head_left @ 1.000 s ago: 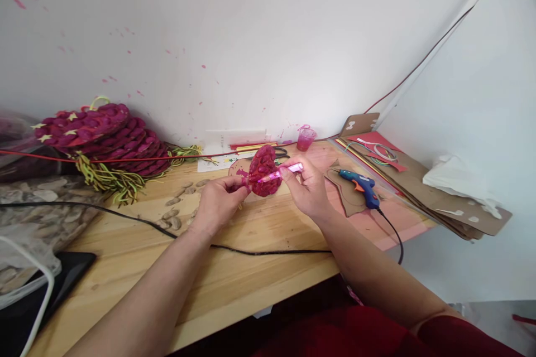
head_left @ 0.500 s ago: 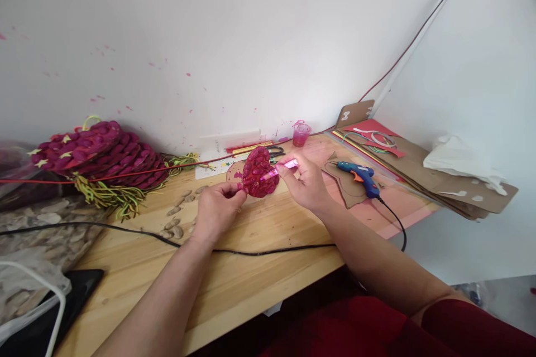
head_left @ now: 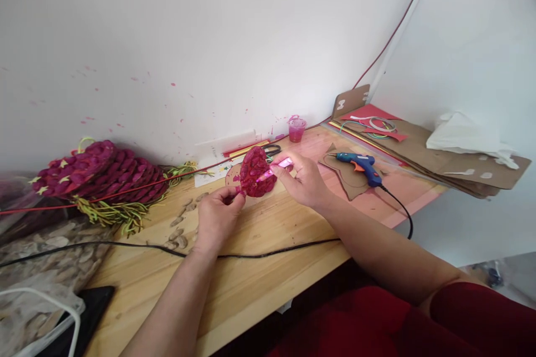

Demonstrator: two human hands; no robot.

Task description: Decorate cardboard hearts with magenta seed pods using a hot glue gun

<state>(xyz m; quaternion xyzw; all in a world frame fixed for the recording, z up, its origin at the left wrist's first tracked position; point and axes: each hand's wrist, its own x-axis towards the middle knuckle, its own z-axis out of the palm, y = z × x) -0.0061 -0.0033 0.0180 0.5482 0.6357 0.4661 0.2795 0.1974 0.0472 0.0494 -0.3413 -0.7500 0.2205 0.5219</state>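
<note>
My left hand (head_left: 221,215) pinches the lower left edge of a magenta peanut-shell craft piece (head_left: 254,170), holding it tilted up above the table. In my right hand (head_left: 302,177) is a pink paintbrush (head_left: 281,167), gripped between thumb and fingers. Its tip meets the bumpy face of the piece, as far as I can see. Behind the piece lies a round of bare cardboard (head_left: 233,176) with magenta stains. Loose peanut shells (head_left: 178,234) are scattered left of my left hand. A plastic cup with pink paint (head_left: 297,129) stands farther back, by the wall.
Finished-looking magenta pieces with yellow-green tassels (head_left: 104,170) are stacked at the left. A blue glue gun (head_left: 360,164) rests on cut cardboard (head_left: 341,178) at the right. A black cord (head_left: 276,251) crosses the front. Cardboard sheets (head_left: 456,170) and a bag of shells (head_left: 62,234) flank the table.
The view has shifted slightly. The brush has moved a little lower and left across the piece. Both hands keep their holds.
</note>
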